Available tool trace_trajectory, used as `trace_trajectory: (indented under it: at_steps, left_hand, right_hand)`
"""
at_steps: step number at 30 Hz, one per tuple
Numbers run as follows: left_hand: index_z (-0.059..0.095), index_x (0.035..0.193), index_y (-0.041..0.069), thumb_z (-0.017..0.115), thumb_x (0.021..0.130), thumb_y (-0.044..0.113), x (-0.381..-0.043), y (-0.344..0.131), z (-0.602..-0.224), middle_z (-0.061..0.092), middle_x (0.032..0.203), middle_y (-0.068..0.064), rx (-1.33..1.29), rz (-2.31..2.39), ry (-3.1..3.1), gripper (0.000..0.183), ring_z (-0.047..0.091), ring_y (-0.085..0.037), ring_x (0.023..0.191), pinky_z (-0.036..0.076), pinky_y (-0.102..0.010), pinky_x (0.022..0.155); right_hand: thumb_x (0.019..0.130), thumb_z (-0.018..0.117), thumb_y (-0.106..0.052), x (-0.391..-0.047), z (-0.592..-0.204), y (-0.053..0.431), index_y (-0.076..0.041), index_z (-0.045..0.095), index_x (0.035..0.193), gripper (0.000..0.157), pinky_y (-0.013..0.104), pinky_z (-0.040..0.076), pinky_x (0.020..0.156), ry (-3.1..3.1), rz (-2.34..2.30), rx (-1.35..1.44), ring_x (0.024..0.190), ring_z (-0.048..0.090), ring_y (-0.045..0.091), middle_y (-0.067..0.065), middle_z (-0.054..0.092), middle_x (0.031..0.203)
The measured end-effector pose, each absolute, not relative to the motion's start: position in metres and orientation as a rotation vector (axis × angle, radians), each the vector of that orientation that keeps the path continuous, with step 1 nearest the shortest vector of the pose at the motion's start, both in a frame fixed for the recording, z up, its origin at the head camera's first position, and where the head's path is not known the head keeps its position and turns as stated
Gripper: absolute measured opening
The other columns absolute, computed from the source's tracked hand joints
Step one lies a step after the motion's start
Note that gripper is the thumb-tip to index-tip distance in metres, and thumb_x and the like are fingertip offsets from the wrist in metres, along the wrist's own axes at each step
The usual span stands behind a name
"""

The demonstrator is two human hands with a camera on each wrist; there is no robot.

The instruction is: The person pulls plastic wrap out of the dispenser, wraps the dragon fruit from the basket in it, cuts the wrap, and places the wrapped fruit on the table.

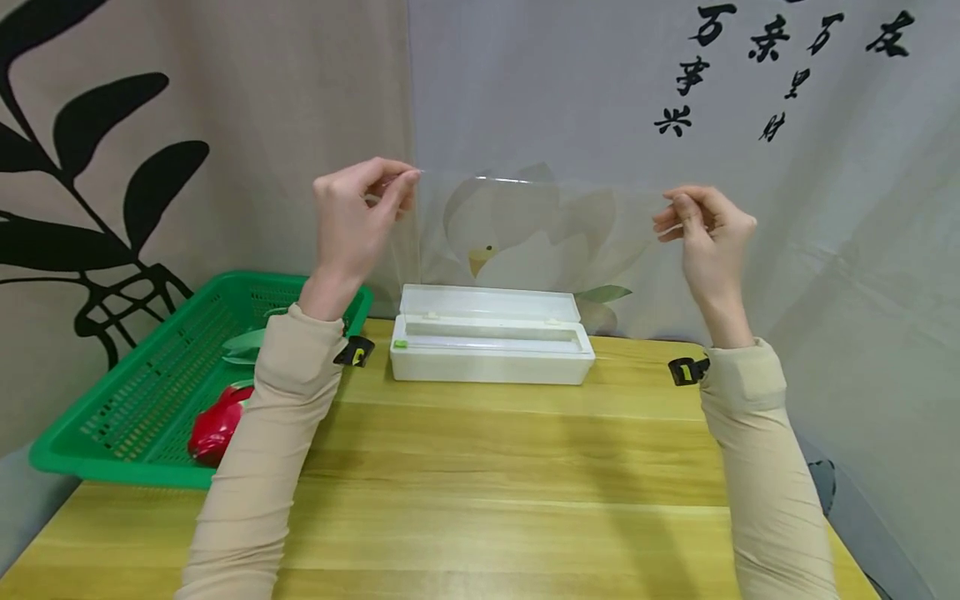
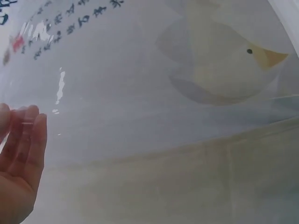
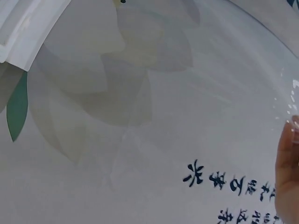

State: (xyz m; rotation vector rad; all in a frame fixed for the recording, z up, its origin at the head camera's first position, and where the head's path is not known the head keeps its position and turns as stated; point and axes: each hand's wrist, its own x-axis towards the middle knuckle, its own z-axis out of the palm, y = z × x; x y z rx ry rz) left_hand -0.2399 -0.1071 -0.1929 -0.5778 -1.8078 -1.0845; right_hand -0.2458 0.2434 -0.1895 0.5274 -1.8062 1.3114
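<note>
A sheet of clear cling film point(image 1: 517, 181) is stretched between both hands, above a white cling film dispenser box point(image 1: 491, 368) with its lid raised. My left hand point(image 1: 354, 221) pinches the film's upper left corner between thumb and fingertips. At the upper right corner, my right hand point(image 1: 711, 233) pinches it likewise. Glints on the film point(image 2: 60, 86) show in the left wrist view, beside the left hand point(image 2: 21, 158). The right wrist view catches only part of the right hand point(image 3: 286, 182). Where the film's lower edge lies is hard to see.
A green plastic basket point(image 1: 123, 477) stands at the left of the wooden table point(image 1: 480, 500). Inside it are a shiny red item point(image 1: 213, 432) and a pale green one point(image 1: 243, 343), partly hidden by the left arm. A printed curtain point(image 1: 540, 75) hangs behind the box.
</note>
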Motion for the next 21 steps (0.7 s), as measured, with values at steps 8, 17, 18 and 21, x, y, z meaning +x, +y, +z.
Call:
trace_trajectory:
  at_steps: [8, 17, 18, 21]
  left_hand:
    - [0.071, 0.097, -0.005, 0.069, 0.084, 0.012, -0.218, -0.111, -0.196, 0.071, 0.077, -0.019, -0.65, -1.193, -1.851, 0.022, 0.056, 0.015, 0.059, 0.051, -0.009, 0.061]
    - [0.071, 0.094, -0.002, 0.068, 0.086, 0.016, -0.185, -0.122, -0.201, 0.07, 0.076, 0.013, -0.575, -1.468, -2.068, 0.021, 0.066, -0.002, 0.065, 0.056, -0.016, 0.067]
    - [0.071, 0.093, -0.002, 0.068, 0.087, 0.016, -0.182, -0.124, -0.202, 0.068, 0.075, 0.016, -0.585, -1.472, -2.091, 0.02, 0.066, -0.003, 0.066, 0.056, -0.016, 0.068]
    - [0.071, 0.091, -0.002, 0.067, 0.087, 0.015, -0.174, -0.13, -0.205, 0.067, 0.075, 0.018, -0.661, -1.459, -2.165, 0.018, 0.067, -0.006, 0.068, 0.056, -0.017, 0.068]
  right_hand:
    - [0.091, 0.057, -0.001, -0.218, -0.195, 0.259, 0.008, 0.069, 0.092, 0.015, 0.016, 0.055, 0.062, -1.846, 1.374, 0.697, 0.062, 0.066, 0.004, -0.009, 0.07, 0.071]
    - [0.09, 0.054, 0.008, -0.191, -0.209, 0.278, 0.019, 0.064, 0.091, 0.015, 0.02, 0.057, 0.065, -1.876, 1.484, 0.865, 0.066, 0.069, 0.009, -0.001, 0.073, 0.074]
    - [0.091, 0.054, 0.008, -0.188, -0.21, 0.28, 0.019, 0.063, 0.091, 0.015, 0.02, 0.057, 0.065, -1.891, 1.477, 0.87, 0.067, 0.069, 0.01, -0.001, 0.073, 0.075]
    - [0.09, 0.052, 0.011, -0.179, -0.214, 0.285, 0.02, 0.063, 0.091, 0.014, 0.02, 0.057, 0.067, -1.906, 1.539, 0.928, 0.069, 0.07, 0.011, 0.003, 0.073, 0.077]
